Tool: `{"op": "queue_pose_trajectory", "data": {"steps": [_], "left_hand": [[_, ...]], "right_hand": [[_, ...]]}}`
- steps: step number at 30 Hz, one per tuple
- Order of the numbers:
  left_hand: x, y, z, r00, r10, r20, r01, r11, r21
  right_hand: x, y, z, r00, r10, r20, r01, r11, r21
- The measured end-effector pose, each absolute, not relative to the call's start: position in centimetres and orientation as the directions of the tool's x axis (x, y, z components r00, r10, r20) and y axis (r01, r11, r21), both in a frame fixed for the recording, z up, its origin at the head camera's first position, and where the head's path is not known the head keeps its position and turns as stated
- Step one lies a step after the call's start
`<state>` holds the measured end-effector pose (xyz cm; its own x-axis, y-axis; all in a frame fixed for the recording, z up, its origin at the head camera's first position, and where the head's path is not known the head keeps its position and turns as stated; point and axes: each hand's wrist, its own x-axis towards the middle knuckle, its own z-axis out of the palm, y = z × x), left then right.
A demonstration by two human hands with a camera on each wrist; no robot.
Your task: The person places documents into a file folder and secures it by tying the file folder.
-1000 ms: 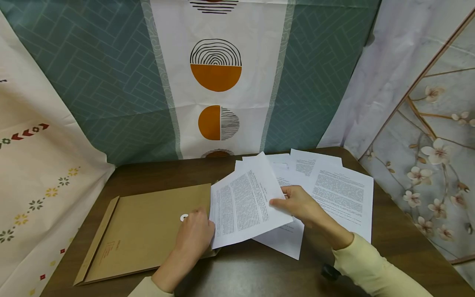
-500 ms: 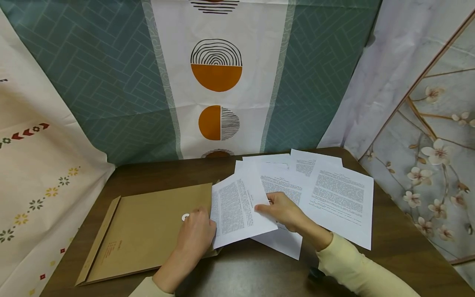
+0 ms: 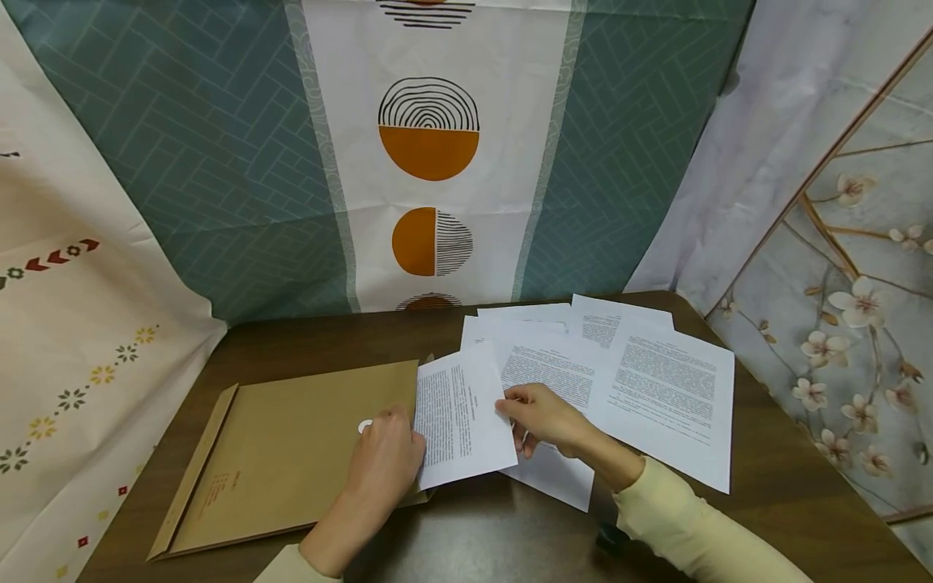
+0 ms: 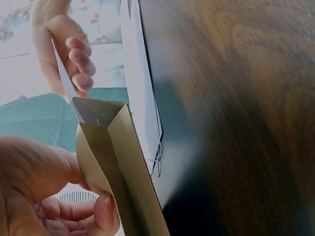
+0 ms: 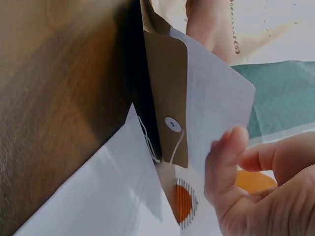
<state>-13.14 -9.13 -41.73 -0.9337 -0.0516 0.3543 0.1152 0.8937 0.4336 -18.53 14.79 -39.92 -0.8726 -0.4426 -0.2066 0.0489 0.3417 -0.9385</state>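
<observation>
Wood worktop [image 3: 481, 530]. Kraft envelope [image 3: 291, 461] lies toward its left edge, long axis left-right, mouth facing the right edge; probably light, stiffish, best held by the mouth's lip. Printed sheet [image 3: 459, 429] sits partly inside, mid-worktop, same long axis, heading end rightward; likely light, bendy, easily creased, best taken at the outer short edge. Left hand [image 3: 385, 455], fingers curled, pinches the envelope's upper lip; right hand [image 3: 545, 417], loosely closed, pinches the sheet's outer edge.
</observation>
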Motion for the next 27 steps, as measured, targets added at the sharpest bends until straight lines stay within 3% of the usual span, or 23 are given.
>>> {"op": "queue_pose_trajectory", "data": {"steps": [6, 27], "left_hand": [[-13.2, -9.2, -41.7, -0.932, -0.041, 0.36, 0.124, 0.897, 0.424], [-13.2, -9.1, -41.5, -0.946, -0.042, 0.321, 0.106, 0.897, 0.429]], "right_hand": [[-18.8, 14.7, -39.5, -0.913, -0.37, -0.174, 0.054, 0.312, -0.949], [-19.1, 10.8, -40.3, -0.888, -0.431, -0.163, 0.037, 0.287, -0.957]]}}
